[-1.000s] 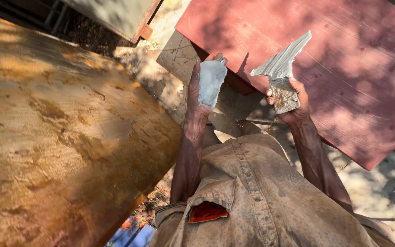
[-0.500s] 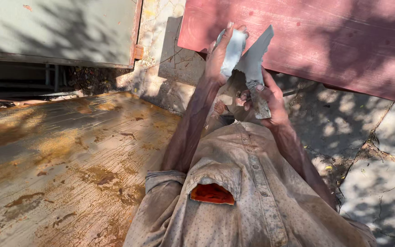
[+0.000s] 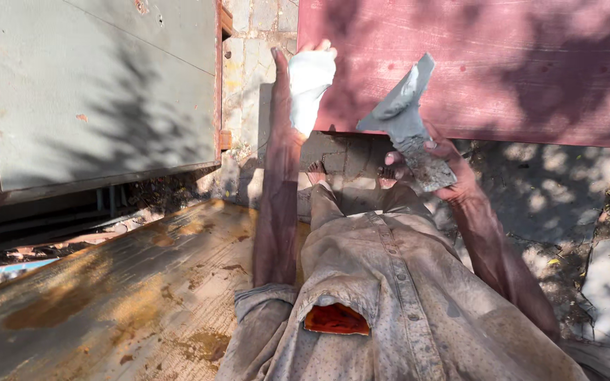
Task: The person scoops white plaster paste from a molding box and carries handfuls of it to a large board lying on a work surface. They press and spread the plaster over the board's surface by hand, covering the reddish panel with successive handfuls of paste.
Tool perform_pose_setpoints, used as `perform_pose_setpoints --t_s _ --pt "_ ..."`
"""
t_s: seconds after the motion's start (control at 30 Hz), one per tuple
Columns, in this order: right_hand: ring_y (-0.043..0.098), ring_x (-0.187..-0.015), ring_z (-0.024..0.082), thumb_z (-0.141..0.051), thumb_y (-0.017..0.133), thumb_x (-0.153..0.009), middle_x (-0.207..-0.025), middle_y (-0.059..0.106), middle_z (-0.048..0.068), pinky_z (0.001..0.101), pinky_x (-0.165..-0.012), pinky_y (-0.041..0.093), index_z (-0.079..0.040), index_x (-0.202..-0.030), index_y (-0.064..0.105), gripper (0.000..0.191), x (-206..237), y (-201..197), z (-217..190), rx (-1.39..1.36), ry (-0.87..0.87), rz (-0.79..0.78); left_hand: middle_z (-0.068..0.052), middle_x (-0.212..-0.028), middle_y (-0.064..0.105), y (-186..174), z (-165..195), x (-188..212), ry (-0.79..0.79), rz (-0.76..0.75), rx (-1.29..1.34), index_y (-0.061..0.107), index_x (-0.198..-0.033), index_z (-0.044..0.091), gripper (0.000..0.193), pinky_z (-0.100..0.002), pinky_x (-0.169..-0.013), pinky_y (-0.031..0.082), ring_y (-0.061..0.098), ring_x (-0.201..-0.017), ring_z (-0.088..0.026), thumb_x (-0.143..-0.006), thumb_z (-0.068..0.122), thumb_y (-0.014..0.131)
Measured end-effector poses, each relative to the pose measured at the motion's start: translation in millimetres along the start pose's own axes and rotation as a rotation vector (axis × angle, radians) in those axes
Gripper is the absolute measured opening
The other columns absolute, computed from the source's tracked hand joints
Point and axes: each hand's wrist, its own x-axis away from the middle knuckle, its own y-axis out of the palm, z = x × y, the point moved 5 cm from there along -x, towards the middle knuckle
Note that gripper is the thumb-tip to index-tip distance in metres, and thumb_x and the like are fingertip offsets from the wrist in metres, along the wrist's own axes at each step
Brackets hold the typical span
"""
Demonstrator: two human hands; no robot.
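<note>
My left hand (image 3: 292,77) is raised in front of me and grips a pale, whitish flat piece (image 3: 311,85) held upright against the sunlight. My right hand (image 3: 438,156) holds a grey mortar-caked trowel (image 3: 404,113) by its handle, blade pointing up and away. The two hands are apart, the trowel blade a little to the right of the pale piece. Below them I see my dusty buttoned shirt (image 3: 390,296) with a red item in the chest pocket (image 3: 336,319), and my bare feet (image 3: 351,173) on the ground.
A stained wooden board (image 3: 107,303) lies at the lower left. A grey metal panel (image 3: 86,92) with a rusty edge stands at the upper left. A large red board (image 3: 503,63) leans at the upper right. Stone paving (image 3: 573,197) with debris spreads to the right.
The view has tilted up and to the right. My left hand has risen and moved away from the trowel; earlier the pale piece and the blade were close together.
</note>
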Motion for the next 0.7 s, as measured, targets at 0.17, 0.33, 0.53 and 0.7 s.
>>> perform_pose_setpoints --t_s 0.17,0.33,0.53,0.7 --pt "0.064 -0.1 0.03 -0.019 0.059 -0.107 -0.126 0.062 0.015 0.0372 -0.068 0.056 -0.005 -0.151 0.044 0.048 -95.7 16.3 -23.3 -0.232 -0.118 -0.046 -0.026 -0.158 0.044 -71.8 4.5 45.3 -0.067 0.139 0.15 0.027 -0.16 -0.009 0.092 -0.046 -0.122 0.037 0.044 -0.144 -0.034 -0.104 0.062 0.045" --pt "0.058 -0.078 0.02 -0.021 0.064 -0.097 -0.107 0.064 0.011 0.0352 -0.057 0.048 -0.017 -0.152 0.054 0.055 -248.2 6.4 -55.5 0.886 -0.185 0.509 -0.022 -0.159 0.044 -138.1 13.0 94.3 -0.182 0.277 0.152 0.029 -0.159 -0.006 0.091 -0.041 -0.125 0.033 0.044 -0.147 -0.032 -0.101 0.063 0.047" --pt "0.068 -0.063 0.016 -0.027 0.063 -0.093 -0.078 0.072 0.011 0.0354 -0.057 0.056 -0.002 -0.117 0.07 0.035 -389.9 12.2 -62.7 1.763 -0.16 0.589 -0.023 -0.159 0.043 -198.5 18.0 148.1 -0.231 0.438 0.295 0.031 -0.156 -0.006 0.088 -0.044 -0.125 0.033 0.042 -0.148 -0.035 -0.1 0.06 0.047" --pt "0.069 -0.064 0.021 -0.033 0.064 -0.101 -0.073 0.072 0.011 0.0408 -0.058 0.058 -0.003 -0.101 0.073 0.032 -431.6 11.2 -57.4 1.957 -0.14 0.564 -0.023 -0.158 0.044 -234.0 21.8 167.9 -0.257 0.501 0.401 0.034 -0.155 -0.005 0.083 -0.045 -0.123 0.033 0.041 -0.147 -0.036 -0.101 0.057 0.046"
